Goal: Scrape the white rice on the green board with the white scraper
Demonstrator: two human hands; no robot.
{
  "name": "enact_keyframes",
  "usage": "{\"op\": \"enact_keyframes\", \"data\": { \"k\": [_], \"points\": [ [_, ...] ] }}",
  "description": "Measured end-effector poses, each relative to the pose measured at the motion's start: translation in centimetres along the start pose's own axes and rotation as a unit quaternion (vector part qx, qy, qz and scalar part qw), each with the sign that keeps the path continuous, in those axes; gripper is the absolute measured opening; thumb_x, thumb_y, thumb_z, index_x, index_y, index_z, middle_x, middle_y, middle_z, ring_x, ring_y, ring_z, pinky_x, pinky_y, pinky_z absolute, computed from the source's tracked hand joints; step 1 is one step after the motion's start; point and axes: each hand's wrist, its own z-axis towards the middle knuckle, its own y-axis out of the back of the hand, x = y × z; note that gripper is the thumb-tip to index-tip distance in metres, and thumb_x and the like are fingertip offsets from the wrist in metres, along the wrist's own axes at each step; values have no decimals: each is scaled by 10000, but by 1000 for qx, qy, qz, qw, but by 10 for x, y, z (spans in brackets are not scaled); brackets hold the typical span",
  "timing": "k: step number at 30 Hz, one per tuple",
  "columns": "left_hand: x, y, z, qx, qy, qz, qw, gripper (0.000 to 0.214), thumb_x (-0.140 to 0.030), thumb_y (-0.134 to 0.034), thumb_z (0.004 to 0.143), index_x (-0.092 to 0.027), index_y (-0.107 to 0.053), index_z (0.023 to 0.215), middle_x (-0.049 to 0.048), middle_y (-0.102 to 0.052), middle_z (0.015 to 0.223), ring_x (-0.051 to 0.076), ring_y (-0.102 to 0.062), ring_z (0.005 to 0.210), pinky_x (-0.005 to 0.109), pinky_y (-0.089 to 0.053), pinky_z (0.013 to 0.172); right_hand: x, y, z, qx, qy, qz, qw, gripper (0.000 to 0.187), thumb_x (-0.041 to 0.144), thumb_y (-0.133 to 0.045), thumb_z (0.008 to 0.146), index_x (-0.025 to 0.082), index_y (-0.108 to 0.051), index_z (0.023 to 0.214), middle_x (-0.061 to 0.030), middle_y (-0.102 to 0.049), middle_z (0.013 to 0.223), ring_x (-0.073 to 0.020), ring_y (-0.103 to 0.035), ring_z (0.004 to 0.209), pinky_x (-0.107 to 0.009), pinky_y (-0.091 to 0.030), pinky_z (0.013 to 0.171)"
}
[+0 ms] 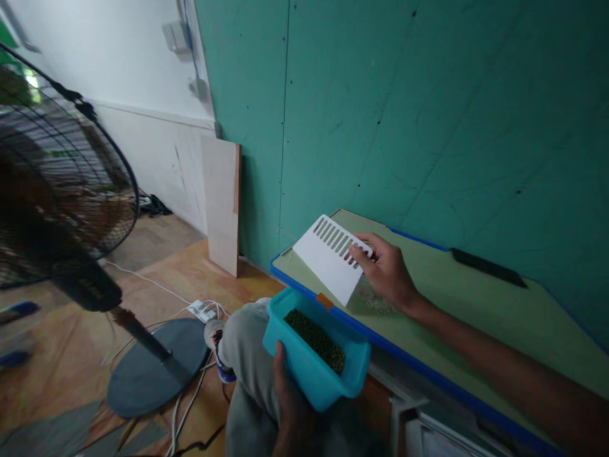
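Observation:
My left hand (291, 400) is closed around the underside of a teal plastic tub (311, 371), held just below the table's blue front edge. The tub holds a layer of small dark green beans (316, 339). My right hand (387, 273) grips the top of a white slotted plastic board (328, 257), which stands tilted on the green tabletop (476, 304) at its near left corner, above the tub. A thin scatter of small grains (373, 301) lies on the table under my right hand.
A black standing fan (61, 209) with a round base (152, 368) stands on the wooden floor at left, with white cables and a power strip (202, 311) beside it. A wooden board (222, 203) leans on the teal wall. A black strip (488, 266) lies at the table's back.

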Motion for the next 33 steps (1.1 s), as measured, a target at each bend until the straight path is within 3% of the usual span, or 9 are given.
{"op": "enact_keyframes", "data": {
  "k": [6,12,17,25,33],
  "points": [
    [-4,0,1,-20,24,2,1000,685,-498,-628,871,-188,-473,1462,138,-739,1154,342,-628,1179,474,-517,986,11,-20,6,62,27,-18,998,273,339,-544,937,175,-673,1112,-52,-754,846,-174,-704,708,-255,-520,617],
    [-1,2,2,13,30,-13,999,621,-475,-595,896,-201,-497,1444,132,-730,1183,338,-633,1173,483,-502,1001,-5,-8,8,16,23,-63,998,261,332,-552,923,167,-679,1078,-58,-751,825,-188,-705,696,-271,-515,610],
    [2,0,1,-7,6,-19,1000,569,-457,-634,879,-207,-567,1386,112,-747,1149,322,-663,1124,464,-509,995,-5,-6,8,-34,16,-83,996,242,329,-560,909,173,-689,1043,-62,-750,811,-191,-694,656,-269,-495,556],
    [-4,0,1,-17,14,1,1000,573,-440,-590,910,-216,-514,1431,116,-750,1130,314,-667,1120,470,-511,988,2,-21,9,2,20,-60,998,264,329,-546,922,163,-670,1085,-66,-755,833,-186,-709,698,-266,-515,606],
    [2,4,3,9,10,-9,1000,657,-471,-634,870,-208,-486,1454,134,-721,1209,347,-614,1197,492,-485,1017,-10,-12,15,-43,20,-127,991,249,312,-538,904,163,-691,1031,-67,-747,780,-188,-693,642,-260,-473,544]
  ]
}}
